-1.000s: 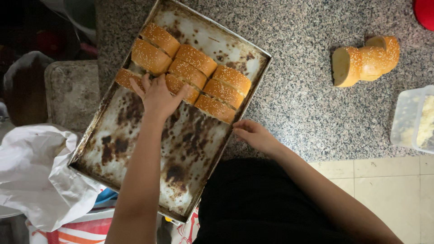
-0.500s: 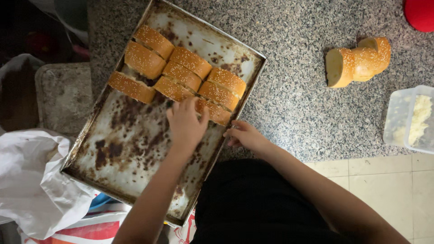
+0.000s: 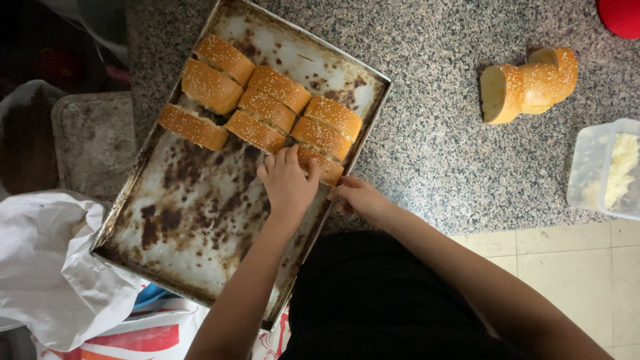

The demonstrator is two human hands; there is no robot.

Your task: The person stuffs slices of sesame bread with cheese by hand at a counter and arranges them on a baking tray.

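On baking tray: sesame bread slices; left hand grips nearest slice, right hand curled on tray rim. Plastic tub w/ crumbly white filling.

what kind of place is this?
Likely a kitchen, home or small bakery: speckled granite counter, a stained baking tray of sesame bread slices, tiled floor.

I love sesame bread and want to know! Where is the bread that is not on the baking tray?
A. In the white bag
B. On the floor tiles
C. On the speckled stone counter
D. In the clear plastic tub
C: the leftover loaf piece lies on the speckled counter, right of the baking tray.
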